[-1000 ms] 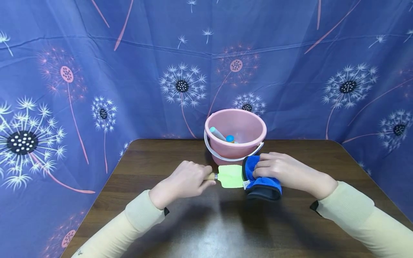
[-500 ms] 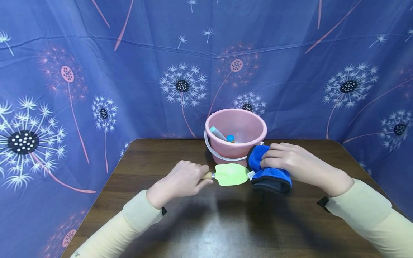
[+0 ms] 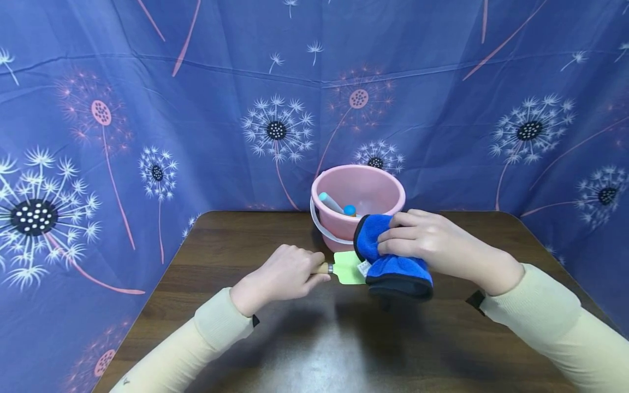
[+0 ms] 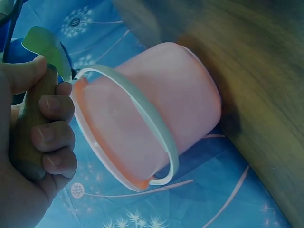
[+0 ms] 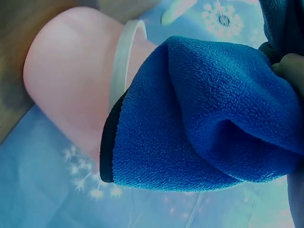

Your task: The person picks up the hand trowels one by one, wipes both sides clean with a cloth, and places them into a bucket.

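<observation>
My left hand (image 3: 287, 273) grips the wooden handle (image 4: 33, 128) of a small garden trowel with a light green blade (image 3: 348, 267). The blade points right, held above the table. In my right hand (image 3: 417, 240) is a bunched blue fleece cloth (image 3: 395, 267) with black edging and a white tag, its fingers curled into the folds. The cloth overlaps the blade's far end in the head view, hiding the tip. Blue fabric fills much of the right wrist view, and only a bit of the hand shows there.
Behind both hands, a pink bucket (image 3: 339, 224) with a white handle (image 4: 142, 111) stands at the table's back edge. Inside it lie a pale turquoise stick-like thing (image 3: 330, 202) and a blue round-topped thing (image 3: 349, 210). A dandelion-patterned blue curtain (image 3: 221, 136) hangs behind the brown table (image 3: 236, 234).
The cloth in my right hand slid right toward the blade's tip, then came back left over the blade. My left hand shifted slightly, still holding the trowel.
</observation>
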`<state>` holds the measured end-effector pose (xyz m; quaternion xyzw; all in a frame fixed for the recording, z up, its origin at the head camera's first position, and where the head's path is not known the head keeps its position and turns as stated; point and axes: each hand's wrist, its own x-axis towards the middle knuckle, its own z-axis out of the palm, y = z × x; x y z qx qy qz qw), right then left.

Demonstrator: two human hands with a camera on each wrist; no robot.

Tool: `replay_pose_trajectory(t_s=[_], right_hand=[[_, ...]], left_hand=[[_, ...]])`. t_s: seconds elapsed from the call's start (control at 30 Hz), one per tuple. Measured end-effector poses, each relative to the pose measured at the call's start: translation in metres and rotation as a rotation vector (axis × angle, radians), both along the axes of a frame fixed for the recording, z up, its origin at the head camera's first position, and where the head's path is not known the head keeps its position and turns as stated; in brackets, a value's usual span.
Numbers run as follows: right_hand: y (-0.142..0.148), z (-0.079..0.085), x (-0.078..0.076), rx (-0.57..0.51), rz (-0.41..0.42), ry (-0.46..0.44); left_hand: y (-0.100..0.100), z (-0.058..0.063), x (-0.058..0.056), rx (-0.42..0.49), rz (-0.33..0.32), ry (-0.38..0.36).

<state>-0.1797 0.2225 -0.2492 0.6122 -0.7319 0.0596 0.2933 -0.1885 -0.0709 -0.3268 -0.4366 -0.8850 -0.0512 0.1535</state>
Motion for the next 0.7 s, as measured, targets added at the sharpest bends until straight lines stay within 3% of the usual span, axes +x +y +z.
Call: replay_pose_trajectory(t_s=[0.27,0.7], right_hand=[[-0.02,-0.011,-0.004,0.053,0.032,0.016],[-0.024,-0.027,-0.006,0.139,-0.065,-0.127]], left_hand=[[0.008,0.007,-0.001,-0.018,-0.002,-0.096],[0.013,0.017,0.001,0.024,-0.014,0.035]])
